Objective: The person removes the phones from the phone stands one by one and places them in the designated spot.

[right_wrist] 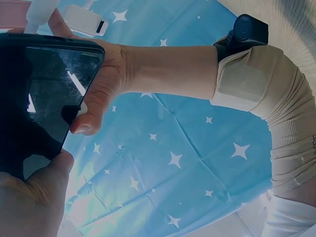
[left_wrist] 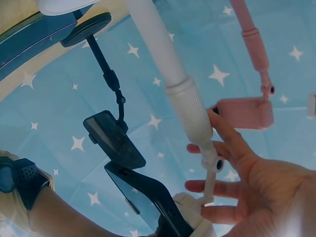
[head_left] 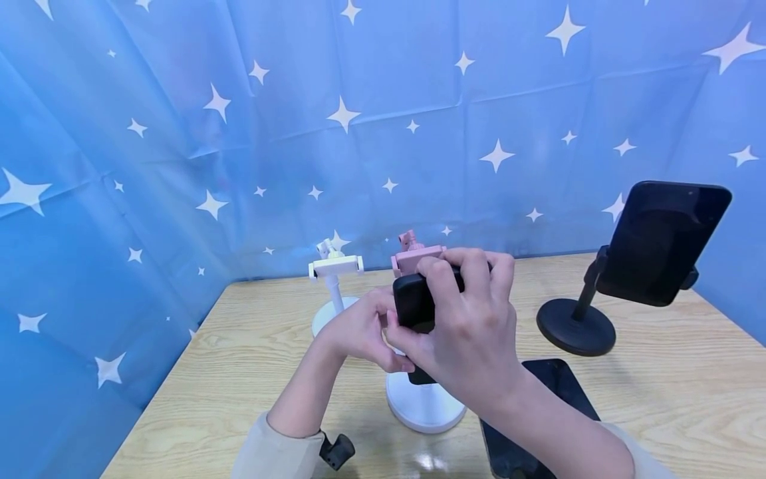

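Note:
My right hand (head_left: 473, 326) grips a black smartphone (head_left: 411, 303) by its edges, thumb on the near side and fingers over the far side. The phone is at the head of a white phone stand (head_left: 426, 407), most of which it hides in the head view. My left hand (head_left: 359, 327) holds the stand's head; in the left wrist view its fingers reach behind the slim neck (left_wrist: 210, 182) under the white collar. In the right wrist view the left thumb lies by the phone's edge, over a small white clamp end (right_wrist: 83, 108). Whether the clamp grips the phone cannot be told.
Behind the hands stand a pink phone stand (head_left: 415, 258) and another white phone stand (head_left: 336, 267). At right a black stand (head_left: 576, 327) bears a tilted phone (head_left: 664, 243). Another phone (head_left: 559, 386) lies on the wooden table (head_left: 197, 399) under my right forearm. A starry blue curtain (head_left: 389, 146) hangs behind.

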`<move>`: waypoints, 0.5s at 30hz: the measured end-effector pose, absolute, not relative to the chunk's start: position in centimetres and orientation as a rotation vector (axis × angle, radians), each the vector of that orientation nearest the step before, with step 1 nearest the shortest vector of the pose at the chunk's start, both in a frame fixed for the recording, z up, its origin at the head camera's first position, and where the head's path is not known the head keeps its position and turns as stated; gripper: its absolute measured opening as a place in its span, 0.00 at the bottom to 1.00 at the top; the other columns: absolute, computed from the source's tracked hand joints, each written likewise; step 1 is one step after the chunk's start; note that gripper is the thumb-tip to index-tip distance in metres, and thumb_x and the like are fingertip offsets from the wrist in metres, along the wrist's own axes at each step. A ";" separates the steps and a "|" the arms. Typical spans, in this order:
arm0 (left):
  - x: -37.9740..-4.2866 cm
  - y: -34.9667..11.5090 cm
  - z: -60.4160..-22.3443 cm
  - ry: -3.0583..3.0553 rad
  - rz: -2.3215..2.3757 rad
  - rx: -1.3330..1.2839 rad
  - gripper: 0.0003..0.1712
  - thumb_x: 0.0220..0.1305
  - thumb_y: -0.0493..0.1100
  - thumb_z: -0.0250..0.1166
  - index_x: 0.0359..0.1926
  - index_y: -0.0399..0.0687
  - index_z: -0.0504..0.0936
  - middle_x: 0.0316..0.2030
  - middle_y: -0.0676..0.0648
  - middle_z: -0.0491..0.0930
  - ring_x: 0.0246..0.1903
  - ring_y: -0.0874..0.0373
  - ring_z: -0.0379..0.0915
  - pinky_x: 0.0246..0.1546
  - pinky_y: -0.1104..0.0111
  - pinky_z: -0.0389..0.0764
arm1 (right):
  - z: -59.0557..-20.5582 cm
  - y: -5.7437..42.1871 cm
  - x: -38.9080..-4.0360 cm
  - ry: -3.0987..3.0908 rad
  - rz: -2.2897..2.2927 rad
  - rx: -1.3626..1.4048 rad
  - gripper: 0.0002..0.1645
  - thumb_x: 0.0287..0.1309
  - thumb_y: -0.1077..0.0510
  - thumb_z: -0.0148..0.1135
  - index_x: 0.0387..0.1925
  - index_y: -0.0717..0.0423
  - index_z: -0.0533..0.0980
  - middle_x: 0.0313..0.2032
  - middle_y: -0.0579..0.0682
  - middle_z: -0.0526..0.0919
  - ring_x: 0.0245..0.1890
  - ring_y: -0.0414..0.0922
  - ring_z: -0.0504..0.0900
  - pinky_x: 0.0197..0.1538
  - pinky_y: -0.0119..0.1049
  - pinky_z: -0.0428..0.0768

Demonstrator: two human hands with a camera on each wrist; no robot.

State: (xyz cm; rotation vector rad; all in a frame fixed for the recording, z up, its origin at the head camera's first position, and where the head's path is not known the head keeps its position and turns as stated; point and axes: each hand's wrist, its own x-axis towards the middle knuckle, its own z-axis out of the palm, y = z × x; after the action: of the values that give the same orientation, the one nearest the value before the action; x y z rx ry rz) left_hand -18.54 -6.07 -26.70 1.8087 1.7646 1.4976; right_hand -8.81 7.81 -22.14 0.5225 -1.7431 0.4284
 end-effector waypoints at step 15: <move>-18.6 -6.2 -26.7 1.740 1.479 1.814 0.19 0.30 0.28 0.70 0.30 0.35 0.75 0.29 0.38 0.74 0.32 0.57 0.68 0.32 0.66 0.76 | -22.1 8.0 -8.5 -1.770 0.447 0.542 0.25 0.29 0.53 0.67 0.31 0.62 0.69 0.32 0.63 0.69 0.35 0.60 0.64 0.26 0.42 0.65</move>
State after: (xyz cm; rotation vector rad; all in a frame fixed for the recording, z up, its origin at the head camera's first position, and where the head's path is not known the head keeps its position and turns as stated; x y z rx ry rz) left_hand -18.63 -6.17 -26.69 1.8136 1.7398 1.4790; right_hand -8.47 7.97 -22.09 0.5417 -1.7698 0.4473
